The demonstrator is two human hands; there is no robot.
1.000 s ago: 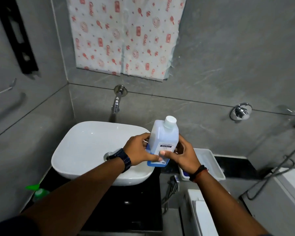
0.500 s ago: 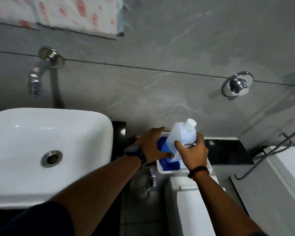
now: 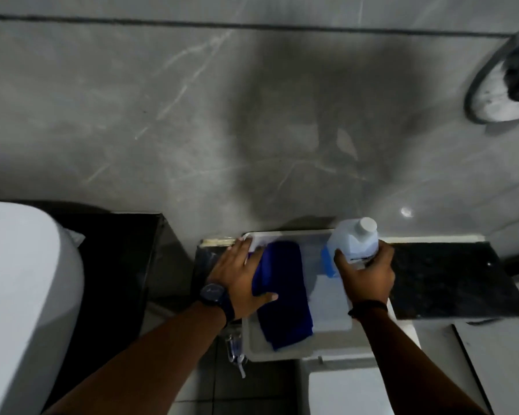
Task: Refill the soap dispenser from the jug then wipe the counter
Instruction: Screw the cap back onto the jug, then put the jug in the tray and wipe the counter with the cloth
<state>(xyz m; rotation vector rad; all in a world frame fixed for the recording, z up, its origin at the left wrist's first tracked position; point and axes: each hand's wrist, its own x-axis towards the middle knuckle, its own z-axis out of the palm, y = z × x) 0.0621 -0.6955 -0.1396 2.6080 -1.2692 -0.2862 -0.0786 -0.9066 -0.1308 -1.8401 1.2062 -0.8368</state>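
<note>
The jug (image 3: pixel 352 242), translucent with a white cap, stands upright at the back right corner of the white tray (image 3: pixel 282 345). The right hand (image 3: pixel 366 272) is wrapped around its lower body, fingers curled on the label. The left hand (image 3: pixel 240 277) lies flat, fingers spread, on the tray's left rim and on the folded blue cloth (image 3: pixel 285 307) inside it. The jug's base is hidden by the hand. A black stone ledge (image 3: pixel 447 277) adjoins the tray; a white basin (image 3: pixel 21 295) is cut off at left; the wall (image 3: pixel 192 115) is grey tile.

A bathroom: a white sink (image 3: pixel 27 295) sits on the left, with grey wall tiles (image 3: pixel 162 115) and a shiny tap knob (image 3: pixel 504 85)
</note>
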